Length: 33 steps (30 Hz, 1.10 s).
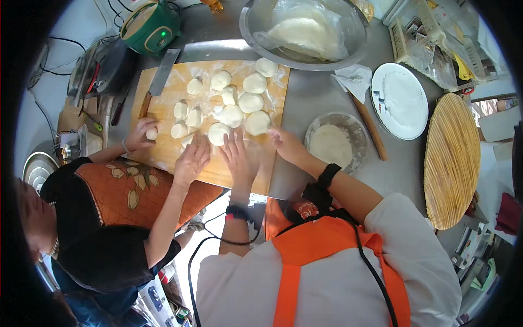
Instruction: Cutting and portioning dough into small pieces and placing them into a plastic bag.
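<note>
Several white dough pieces lie on a floured wooden board (155, 158). My left hand (239, 158) lies palm down over the board's near part, fingers stretched out, its fingertips at a flattened dough round (219, 134). On the right, my right hand (287, 145) has its fingers loosely bent, with the tips at the edge of another dough round (257, 123). At my left, a co-worker's hand (192, 161) covers part of a dough piece. The co-worker's other hand (143, 133) holds a small dough piece (152, 133) at the board's left edge.
A cleaver (164, 73) rests on the board's left edge. Behind stands a large metal basin (248, 41) with dough under plastic. Rightward are a flour bowl (359, 133), a rolling pin (370, 128), a white plate of flour (417, 117) and a round slatted wooden lid (452, 163). A green cooker (155, 35) stands far left.
</note>
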Tool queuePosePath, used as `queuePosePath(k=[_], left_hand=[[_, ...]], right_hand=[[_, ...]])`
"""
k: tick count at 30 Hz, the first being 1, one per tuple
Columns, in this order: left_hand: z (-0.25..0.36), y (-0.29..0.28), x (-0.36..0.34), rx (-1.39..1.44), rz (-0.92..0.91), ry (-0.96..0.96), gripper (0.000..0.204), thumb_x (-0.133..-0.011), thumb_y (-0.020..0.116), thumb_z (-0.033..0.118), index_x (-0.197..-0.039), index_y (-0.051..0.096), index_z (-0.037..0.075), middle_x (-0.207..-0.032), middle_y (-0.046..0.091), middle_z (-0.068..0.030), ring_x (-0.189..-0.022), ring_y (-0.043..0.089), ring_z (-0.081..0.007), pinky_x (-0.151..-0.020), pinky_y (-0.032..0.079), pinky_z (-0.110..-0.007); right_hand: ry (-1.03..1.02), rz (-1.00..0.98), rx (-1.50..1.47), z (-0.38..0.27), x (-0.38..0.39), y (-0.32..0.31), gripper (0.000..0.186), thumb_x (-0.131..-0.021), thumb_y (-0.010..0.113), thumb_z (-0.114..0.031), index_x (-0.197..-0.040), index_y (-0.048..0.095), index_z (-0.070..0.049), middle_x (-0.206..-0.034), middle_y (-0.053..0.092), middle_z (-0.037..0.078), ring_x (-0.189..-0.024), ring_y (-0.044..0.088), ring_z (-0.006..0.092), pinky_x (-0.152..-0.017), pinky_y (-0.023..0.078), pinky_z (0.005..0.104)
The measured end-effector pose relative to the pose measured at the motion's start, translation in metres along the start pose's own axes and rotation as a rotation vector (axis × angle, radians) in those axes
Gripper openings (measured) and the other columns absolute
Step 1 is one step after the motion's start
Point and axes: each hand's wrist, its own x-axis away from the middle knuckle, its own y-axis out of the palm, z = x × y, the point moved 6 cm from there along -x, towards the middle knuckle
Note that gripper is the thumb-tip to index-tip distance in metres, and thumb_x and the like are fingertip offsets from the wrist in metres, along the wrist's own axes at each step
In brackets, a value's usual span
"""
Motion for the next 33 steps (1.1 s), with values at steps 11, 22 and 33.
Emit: queuePosePath(k=[11, 22, 33], left_hand=[[0.006, 0.033, -0.033, -0.184, 0.042, -0.063, 0.067, -0.079, 0.046, 0.037, -0.131, 0.020, 0.003, -0.137, 0.017, -0.0151, -0.128, 0.012, -0.0291, -0.102, 0.008, -0.045], [0.009, 0.031, 0.013, -0.136, 0.041, 0.018, 0.062, -0.077, 0.048, 0.043, -0.127, 0.032, 0.010, -0.133, 0.023, -0.0186, -0.125, 0.015, -0.0366, -0.094, 0.015, -0.058], [-0.027, 0.012, -0.019, 0.077, 0.145, -0.049, 0.056, -0.079, 0.050, 0.027, -0.127, 0.030, 0.007, -0.131, 0.025, -0.0187, -0.122, 0.020, -0.0377, -0.098, 0.019, -0.047]], right_hand=[[0.048, 0.182, 0.028, -0.005, -0.011, -0.019, 0.023, -0.075, 0.041, -0.003, -0.095, 0.052, 0.000, -0.094, 0.055, 0.020, -0.091, 0.051, 0.0345, -0.078, 0.040, 0.0389], [-0.392, 0.193, 0.783, -0.058, -0.148, 0.043, 0.025, -0.070, 0.050, -0.007, -0.093, 0.046, 0.000, -0.090, 0.051, 0.017, -0.085, 0.050, 0.0316, -0.070, 0.040, 0.0418], [-0.319, -0.096, 0.556, -0.072, -0.137, 0.045, 0.037, -0.060, 0.056, -0.002, -0.095, 0.042, 0.005, -0.091, 0.045, 0.024, -0.082, 0.051, 0.0406, -0.067, 0.044, 0.0433]])
